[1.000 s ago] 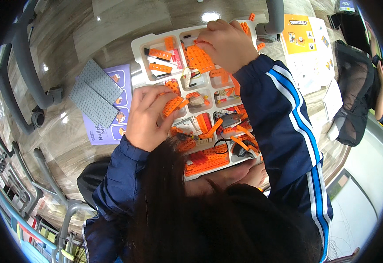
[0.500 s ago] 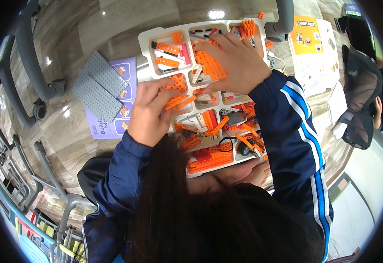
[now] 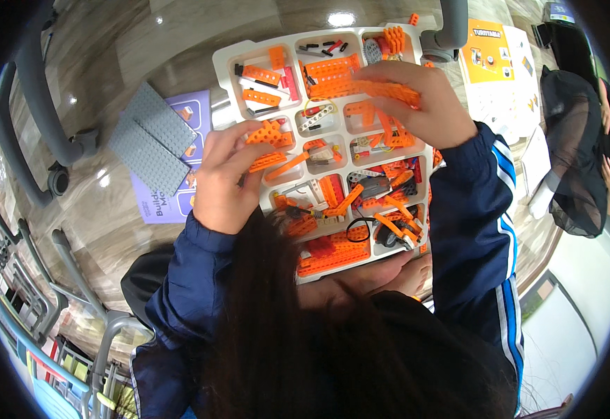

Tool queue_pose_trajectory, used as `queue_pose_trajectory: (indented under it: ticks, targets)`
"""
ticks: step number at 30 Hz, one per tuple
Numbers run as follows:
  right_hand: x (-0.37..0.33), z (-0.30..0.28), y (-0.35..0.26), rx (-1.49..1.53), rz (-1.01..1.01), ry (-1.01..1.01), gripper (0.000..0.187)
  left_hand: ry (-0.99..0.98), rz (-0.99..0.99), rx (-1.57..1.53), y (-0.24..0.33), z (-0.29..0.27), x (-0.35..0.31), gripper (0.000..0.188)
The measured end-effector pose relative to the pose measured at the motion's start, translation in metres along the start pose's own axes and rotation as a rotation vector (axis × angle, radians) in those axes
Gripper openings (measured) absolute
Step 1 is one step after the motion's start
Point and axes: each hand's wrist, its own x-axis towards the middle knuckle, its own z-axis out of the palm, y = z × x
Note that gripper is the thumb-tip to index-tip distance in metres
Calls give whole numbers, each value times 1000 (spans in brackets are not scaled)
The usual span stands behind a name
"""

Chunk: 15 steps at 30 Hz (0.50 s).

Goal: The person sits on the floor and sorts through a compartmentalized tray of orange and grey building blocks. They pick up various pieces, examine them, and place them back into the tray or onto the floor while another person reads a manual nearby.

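Observation:
A white sorting tray (image 3: 224, 54) full of building-set parts lies in front of me, divided into compartments. My right hand (image 3: 434, 105) is closed on an orange studded plate (image 3: 392, 92), seen edge-on above the upper right compartments. Over the tray's left side, my left hand (image 3: 221, 185) pinches an orange brick piece (image 3: 266, 162); its fingers hide part of it. Just beyond those fingertips sits an orange studded block (image 3: 274, 133). Another orange perforated plate (image 3: 333, 66) rests in the top middle compartment, and a white perforated beam (image 3: 317, 117) lies below it.
Two grey baseplates (image 3: 152, 143) lie on a purple booklet (image 3: 203, 112) to the left. An orange and white instruction sheet (image 3: 490, 63) is at the right. A grey furniture leg (image 3: 446, 31) stands by the tray's far right corner. Another person (image 3: 567, 153) sits at the right.
My right hand has moved right, carrying the orange plate away from the top middle compartment and uncovering its contents. My left hand has shifted slightly left, still pinching the orange piece.

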Motion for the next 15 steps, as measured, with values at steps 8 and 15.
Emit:
queue_pose_trajectory:
  ticks: [8, 15]
  targets:
    - [-19, 2, -15, 185, 156, 175, 40, 17, -30, 16, 0, 2, 1, 35]
    - [-22, 18, -42, 234, 118, -204, 44, -1, -30, -5, -2, 0, 2, 35]
